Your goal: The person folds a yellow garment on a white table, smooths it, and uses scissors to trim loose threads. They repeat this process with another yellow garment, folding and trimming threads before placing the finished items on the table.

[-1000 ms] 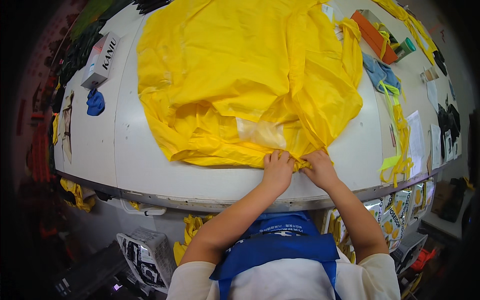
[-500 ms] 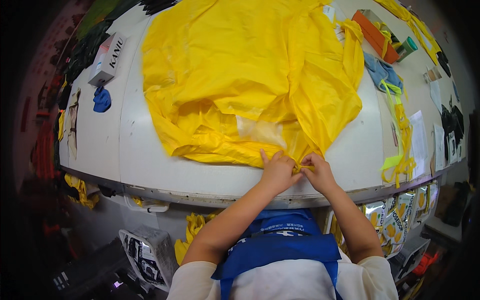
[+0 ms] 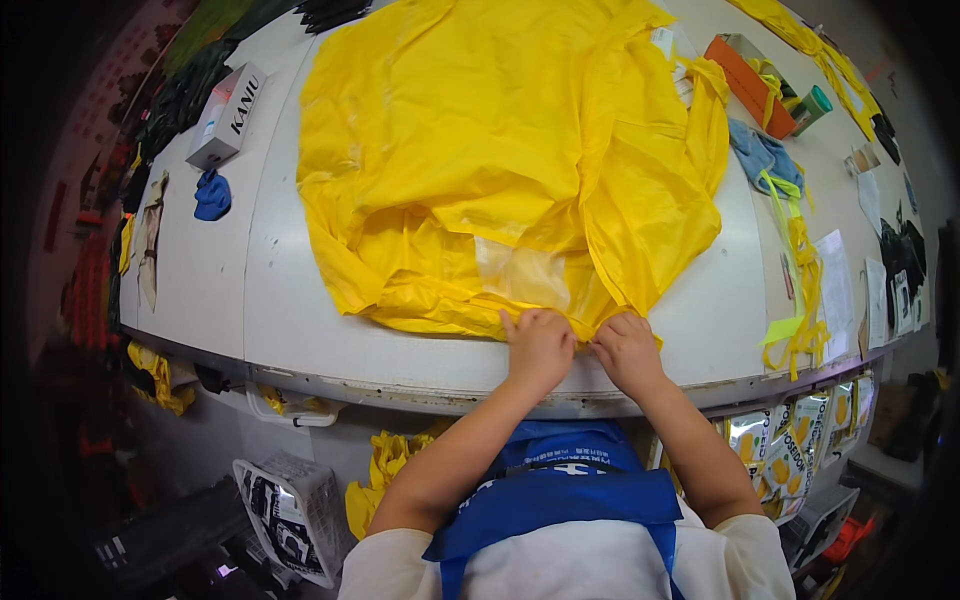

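A large yellow raincoat-like garment (image 3: 450, 150) of thin, shiny fabric lies spread over the white table, its near edge gathered close to the table's front. A translucent whitish patch (image 3: 520, 272) shows in the opening near that edge. My left hand (image 3: 540, 350) is closed on the garment's near edge, knuckles up. Just to its right, my right hand (image 3: 628, 350) pinches the same edge, with a small gap between the hands. The fingertips of both hands are partly hidden by the fabric and the hands themselves.
At the left stand a white box (image 3: 228, 115) and a blue cap-like cloth (image 3: 212, 195). To the right are an orange box (image 3: 750, 85), a green cylinder (image 3: 812, 105), a blue cloth (image 3: 762, 155), yellow straps (image 3: 803, 270) and paper sheets (image 3: 835, 290). The table's front edge (image 3: 400, 397) runs before me.
My hands have moved apart along the garment's near edge, the left one slightly left. Both were nearly touching at one bunched spot before. The view has shifted slightly.
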The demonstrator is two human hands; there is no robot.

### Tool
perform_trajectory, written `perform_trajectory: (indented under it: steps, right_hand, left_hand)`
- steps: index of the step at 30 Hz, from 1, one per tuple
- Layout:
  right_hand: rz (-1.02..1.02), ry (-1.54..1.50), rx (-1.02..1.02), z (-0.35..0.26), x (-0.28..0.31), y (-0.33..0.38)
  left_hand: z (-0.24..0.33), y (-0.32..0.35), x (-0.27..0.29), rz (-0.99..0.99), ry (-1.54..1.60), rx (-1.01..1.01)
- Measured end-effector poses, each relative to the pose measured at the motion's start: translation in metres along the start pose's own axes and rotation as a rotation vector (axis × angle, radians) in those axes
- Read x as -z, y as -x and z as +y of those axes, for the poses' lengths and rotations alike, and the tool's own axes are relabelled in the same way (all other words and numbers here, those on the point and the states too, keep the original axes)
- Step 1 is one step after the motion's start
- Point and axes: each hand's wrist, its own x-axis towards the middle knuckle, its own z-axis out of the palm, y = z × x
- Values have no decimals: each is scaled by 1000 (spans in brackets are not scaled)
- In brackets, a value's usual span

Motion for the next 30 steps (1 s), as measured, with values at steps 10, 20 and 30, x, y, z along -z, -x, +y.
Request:
perform_trajectory:
  steps: [10,20,30]
  right_hand:
    - [142,63,57,-28,29,-14]
    - [45,72,21,0,29,11]
    - [-210,-439,-431,38,71,-76]
  left_hand:
    - [7,-3,32,40,41,-57]
    - [-69,-17,80,378,-293,100]
    - [-77,31,96,-518,49,89]
